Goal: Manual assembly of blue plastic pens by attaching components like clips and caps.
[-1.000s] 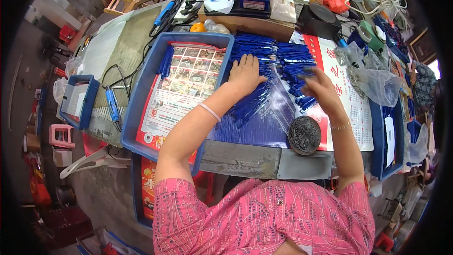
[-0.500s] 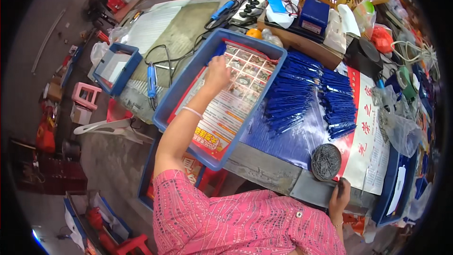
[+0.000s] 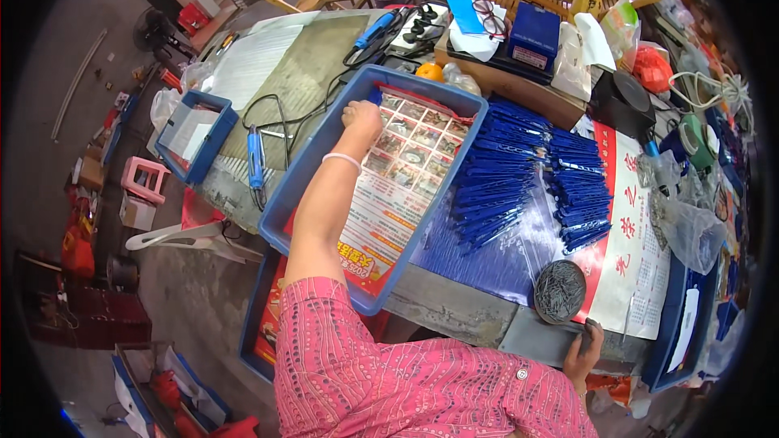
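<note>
My left hand (image 3: 363, 119) reaches into a blue plastic tub (image 3: 369, 302), by its far left corner, fingers curled. What they hold, if anything, is hidden; a bit of dark blue shows beside them. A printed sheet (image 3: 389, 209) with picture squares and coloured text lines the tub. At the table's front edge, my right hand (image 3: 583, 350) has bent fingers beside a flat grey plate (image 3: 545, 339); its grip is partly hidden. A round dish (image 3: 560, 292) of small dark metal pins stands just beyond. Two rows of slim blue parts (image 3: 505, 170) (image 3: 579, 195) lie fanned on blue sheeting.
A blue-handled corded tool (image 3: 256, 158) and a smaller blue bin (image 3: 191, 164) are left of the tub. Beyond it sit a wooden box (image 3: 507, 77), a blue carton (image 3: 534, 35) and an orange fruit (image 3: 430, 72). Plastic bags (image 3: 690, 231) crowd the right side.
My left hand has moved left inside the tub, toward its left wall. The right hand has shifted slightly down at the table edge, and the view has tilted a little.
</note>
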A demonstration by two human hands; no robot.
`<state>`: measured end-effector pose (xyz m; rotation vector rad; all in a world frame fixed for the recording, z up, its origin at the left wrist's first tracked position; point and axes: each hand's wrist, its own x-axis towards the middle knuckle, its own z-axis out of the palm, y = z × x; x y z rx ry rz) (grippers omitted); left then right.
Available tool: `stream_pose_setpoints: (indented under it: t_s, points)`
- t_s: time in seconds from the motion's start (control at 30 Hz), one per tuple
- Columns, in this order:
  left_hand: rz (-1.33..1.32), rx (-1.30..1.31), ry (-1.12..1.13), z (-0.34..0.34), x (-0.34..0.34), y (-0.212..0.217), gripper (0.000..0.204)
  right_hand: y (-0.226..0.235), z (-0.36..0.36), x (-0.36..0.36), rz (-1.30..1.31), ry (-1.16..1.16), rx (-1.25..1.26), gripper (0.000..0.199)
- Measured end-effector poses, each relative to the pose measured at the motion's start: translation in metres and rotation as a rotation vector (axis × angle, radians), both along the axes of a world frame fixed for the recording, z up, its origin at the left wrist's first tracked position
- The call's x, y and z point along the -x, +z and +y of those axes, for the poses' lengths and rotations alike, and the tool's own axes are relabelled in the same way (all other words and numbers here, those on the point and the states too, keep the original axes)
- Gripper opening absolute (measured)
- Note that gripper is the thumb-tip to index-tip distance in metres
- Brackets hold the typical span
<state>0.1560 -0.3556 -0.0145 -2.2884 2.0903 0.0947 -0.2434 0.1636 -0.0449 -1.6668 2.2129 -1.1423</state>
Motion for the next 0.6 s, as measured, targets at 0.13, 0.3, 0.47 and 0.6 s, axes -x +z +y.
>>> stream_pose_setpoints:
  t_s: [0.13,0.3,0.47,0.6]
  points:
    - [-0.052,-0.100,-0.049,0.002,0.008,0.015,0.047,-0.001,0.000,-0.001,-0.091,-0.028,0.003,0.024]
    - [-0.086,-0.084,0.019,-0.001,0.009,0.012,0.045,-0.006,0.001,0.002,-0.129,-0.038,0.033,0.024]
    - [-0.085,-0.237,0.025,-0.012,0.009,0.026,0.053,-0.008,0.002,0.004,-0.166,-0.047,0.060,0.023]
    - [-0.106,-0.326,-0.054,-0.032,-0.006,-0.002,0.056,-0.006,0.000,0.004,-0.099,-0.038,0.054,0.021]
